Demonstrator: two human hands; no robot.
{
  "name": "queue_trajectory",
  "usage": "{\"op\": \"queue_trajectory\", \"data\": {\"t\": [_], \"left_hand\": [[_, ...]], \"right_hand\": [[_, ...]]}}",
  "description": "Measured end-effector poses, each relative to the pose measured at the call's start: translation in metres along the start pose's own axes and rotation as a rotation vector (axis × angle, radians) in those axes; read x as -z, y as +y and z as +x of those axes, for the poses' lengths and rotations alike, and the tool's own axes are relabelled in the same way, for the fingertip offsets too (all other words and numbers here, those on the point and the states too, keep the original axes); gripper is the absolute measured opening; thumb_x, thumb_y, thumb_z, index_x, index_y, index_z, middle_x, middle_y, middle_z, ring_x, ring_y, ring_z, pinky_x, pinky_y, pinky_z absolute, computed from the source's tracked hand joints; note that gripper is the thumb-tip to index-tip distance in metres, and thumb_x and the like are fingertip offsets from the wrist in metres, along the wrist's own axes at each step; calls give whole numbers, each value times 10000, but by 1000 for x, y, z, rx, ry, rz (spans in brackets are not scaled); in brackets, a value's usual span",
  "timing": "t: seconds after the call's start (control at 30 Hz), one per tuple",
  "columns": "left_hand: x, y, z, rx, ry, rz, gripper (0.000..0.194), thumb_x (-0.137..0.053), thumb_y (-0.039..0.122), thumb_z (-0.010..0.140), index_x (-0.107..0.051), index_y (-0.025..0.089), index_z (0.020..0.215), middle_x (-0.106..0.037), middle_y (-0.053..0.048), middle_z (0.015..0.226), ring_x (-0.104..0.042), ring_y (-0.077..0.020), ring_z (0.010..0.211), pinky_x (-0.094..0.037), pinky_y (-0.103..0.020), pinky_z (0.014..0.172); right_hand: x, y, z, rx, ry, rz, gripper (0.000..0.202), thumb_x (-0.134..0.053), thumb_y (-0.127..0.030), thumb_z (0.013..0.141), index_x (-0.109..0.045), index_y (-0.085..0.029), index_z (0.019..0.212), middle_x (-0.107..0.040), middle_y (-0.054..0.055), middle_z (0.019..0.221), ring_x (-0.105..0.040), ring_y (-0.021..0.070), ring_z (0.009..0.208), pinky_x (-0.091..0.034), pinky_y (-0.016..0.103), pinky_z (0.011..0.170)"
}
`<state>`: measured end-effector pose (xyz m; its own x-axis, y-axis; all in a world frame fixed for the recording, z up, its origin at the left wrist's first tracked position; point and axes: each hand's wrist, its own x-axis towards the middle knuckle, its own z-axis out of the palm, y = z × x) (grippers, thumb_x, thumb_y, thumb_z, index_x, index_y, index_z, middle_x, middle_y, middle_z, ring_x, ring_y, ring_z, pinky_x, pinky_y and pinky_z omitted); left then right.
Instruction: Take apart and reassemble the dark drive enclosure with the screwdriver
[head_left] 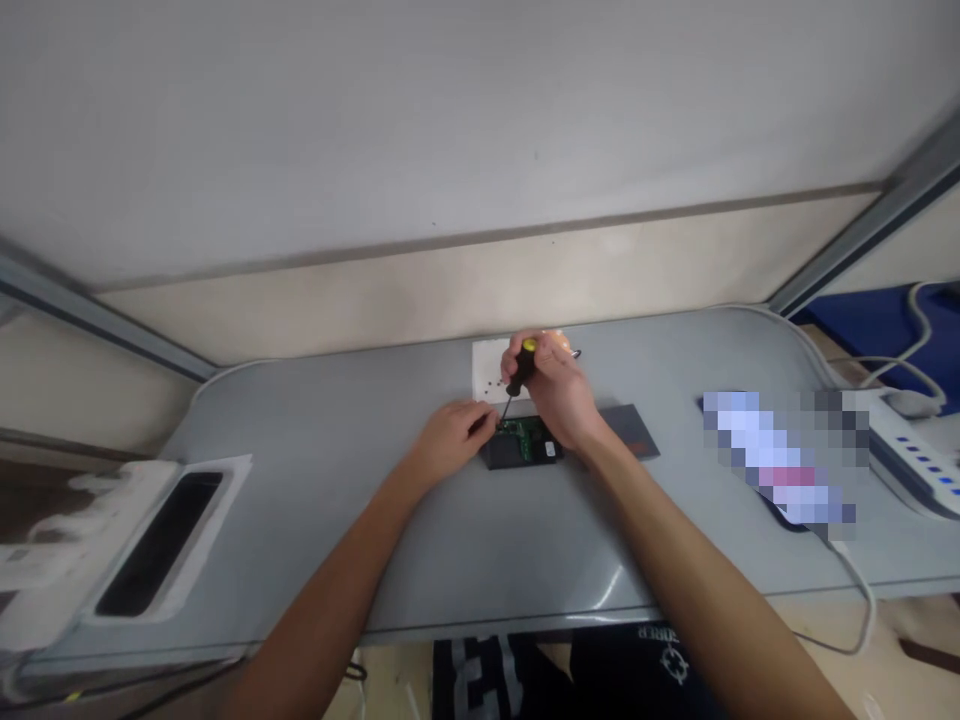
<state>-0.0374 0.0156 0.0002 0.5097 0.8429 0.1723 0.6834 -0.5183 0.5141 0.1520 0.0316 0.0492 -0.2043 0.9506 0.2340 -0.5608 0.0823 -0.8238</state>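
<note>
My right hand is closed around a screwdriver with a black handle and a yellow end. Its thin shaft slants down to the left, and the tip meets the upper left part of a black device with an exposed green circuit board. At that device's left end is my left hand, its fingers bent together against the edge close to the tip. Several small dark screws lie on a white sheet behind the device. A dark flat panel rests to the right, partly behind my right wrist.
An orange object shows behind my right hand. On the right are a blurred-out phone with a cable and a white power strip. A black phone lies at left on white paper, near white plugs. A wall stands behind the grey table.
</note>
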Motion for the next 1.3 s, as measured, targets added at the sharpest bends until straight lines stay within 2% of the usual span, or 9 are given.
{"op": "queue_trajectory", "data": {"t": [0.1,0.23,0.33,0.47,0.63,0.8,1.3], "left_hand": [[-1,-1,0,1,5,-14,292,-466,322,1036,-663,203,857,-694,-28,815,-617,-181,766,-466,-311,763],[-2,-3,0,5,11,-10,277,-476,316,1030,-658,201,855,-688,-26,812,-614,-179,757,-462,-307,752],[-3,-5,0,-11,18,-9,279,-479,315,1033,-652,205,844,-672,-19,788,-603,-174,740,-457,-303,745],[-3,-3,0,-16,22,-9,286,-474,315,1037,-656,204,847,-676,-20,788,-605,-172,735,-456,-303,741],[-3,-2,1,-6,33,-10,322,-458,351,1048,-665,201,852,-691,-31,811,-615,-175,744,-461,-308,751],[-3,-3,2,1,12,-14,293,-473,324,1038,-656,197,847,-686,-27,788,-612,-174,730,-449,-301,724],[-3,-1,0,23,32,-12,287,-456,310,1038,-595,200,813,-643,-19,760,-571,-168,712,-425,-307,712]], "right_hand": [[-3,0,-1,-2,-6,68,388,-583,-631,955,-558,-245,930,-486,-1,749,-476,169,686,-398,320,660],[-4,-1,-2,33,-26,128,309,-664,-528,955,-500,-266,939,-462,-41,695,-427,145,649,-362,291,657],[0,-2,-2,45,-37,89,292,-696,-477,950,-506,-258,913,-514,-29,738,-481,143,694,-382,287,681],[3,-1,0,9,-65,39,327,-598,-568,983,-584,-241,967,-580,22,862,-541,157,749,-433,310,709],[-2,1,0,13,9,56,421,-524,-677,973,-547,-258,945,-455,-13,730,-436,150,637,-405,302,618],[-1,-1,-1,56,42,83,391,-638,-608,940,-501,-250,863,-408,-31,695,-371,133,615,-344,279,583],[-4,-5,-5,13,35,130,377,-663,-586,927,-515,-247,852,-380,-25,708,-340,139,634,-317,270,567]]}}
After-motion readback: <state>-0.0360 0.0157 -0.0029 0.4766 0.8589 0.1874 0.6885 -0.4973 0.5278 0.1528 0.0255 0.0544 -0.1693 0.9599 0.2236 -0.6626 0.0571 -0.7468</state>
